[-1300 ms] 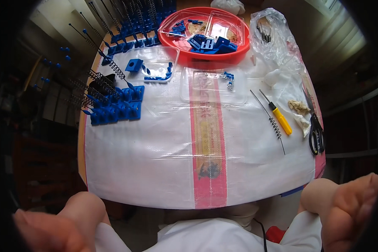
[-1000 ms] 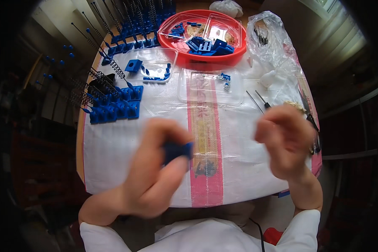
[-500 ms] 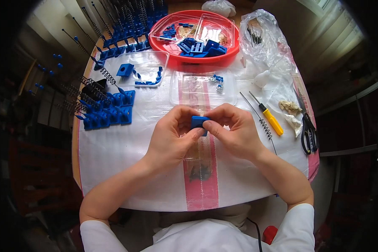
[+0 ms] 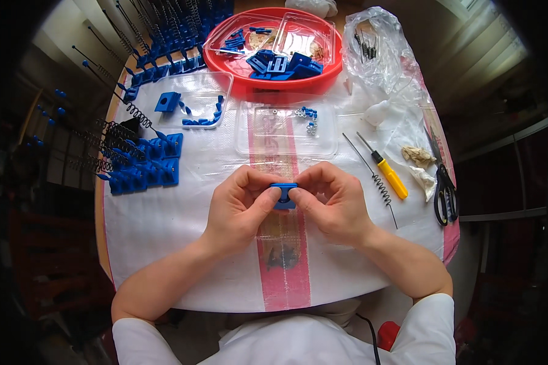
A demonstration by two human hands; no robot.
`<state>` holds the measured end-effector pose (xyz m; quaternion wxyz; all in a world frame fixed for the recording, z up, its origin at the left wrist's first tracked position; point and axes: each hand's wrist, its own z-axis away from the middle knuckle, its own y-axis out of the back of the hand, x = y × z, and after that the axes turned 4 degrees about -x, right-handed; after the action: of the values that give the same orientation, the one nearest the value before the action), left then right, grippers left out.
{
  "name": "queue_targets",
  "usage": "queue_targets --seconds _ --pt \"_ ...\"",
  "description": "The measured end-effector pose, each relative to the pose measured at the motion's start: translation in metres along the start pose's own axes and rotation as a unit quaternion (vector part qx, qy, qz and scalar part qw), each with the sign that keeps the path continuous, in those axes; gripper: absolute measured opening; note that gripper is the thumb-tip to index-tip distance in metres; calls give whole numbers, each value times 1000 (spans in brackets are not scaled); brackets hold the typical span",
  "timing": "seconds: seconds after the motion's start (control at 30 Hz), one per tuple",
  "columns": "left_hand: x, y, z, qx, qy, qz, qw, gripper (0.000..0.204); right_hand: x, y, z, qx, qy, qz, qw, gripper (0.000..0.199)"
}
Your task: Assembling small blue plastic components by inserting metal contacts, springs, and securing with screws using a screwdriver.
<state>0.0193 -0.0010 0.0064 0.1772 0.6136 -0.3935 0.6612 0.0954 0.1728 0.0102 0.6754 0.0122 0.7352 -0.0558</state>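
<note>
Left hand (image 4: 240, 204) and right hand (image 4: 332, 204) pinch small blue plastic block (image 4: 284, 196) together — fingertips pressed on both sides, above white table cover (image 4: 176, 219); yellow-handled screwdriver (image 4: 389, 175) lies right.

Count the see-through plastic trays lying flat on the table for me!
2. One clear plastic tray lies left, holding small blue pieces; the other clear tray lies beside it on the pink stripe, above both hands. More clear trays sit inside the round red bowl.
</note>
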Motion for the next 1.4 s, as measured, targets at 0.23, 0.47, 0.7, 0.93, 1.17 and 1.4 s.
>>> queue_targets --seconds 0.23,0.47,0.7,0.93,1.17,1.4 --pt "4 4 -3 12 86 51 995 10 -1 3 -4 -26 -67 -35 997 10" --pt "1 -1 -1 40 98 71 992 16 2 2 -5 -14 -85 -44 995 11" --pt "6 -1 0 3 65 73 995 47 -5 6 -9 10 -98 -95 991 16" --pt "6 2 1 -45 49 55 996 57 -5 11 -8 -4 -105 -97 990 21" --pt "6 6 1 -37 70 79 994 52 -9 14 -3 -30 28 123 992 23" --pt "3 8 2 -48 77 67 994 42 -15 10 -3 -41 226 307 924 29"
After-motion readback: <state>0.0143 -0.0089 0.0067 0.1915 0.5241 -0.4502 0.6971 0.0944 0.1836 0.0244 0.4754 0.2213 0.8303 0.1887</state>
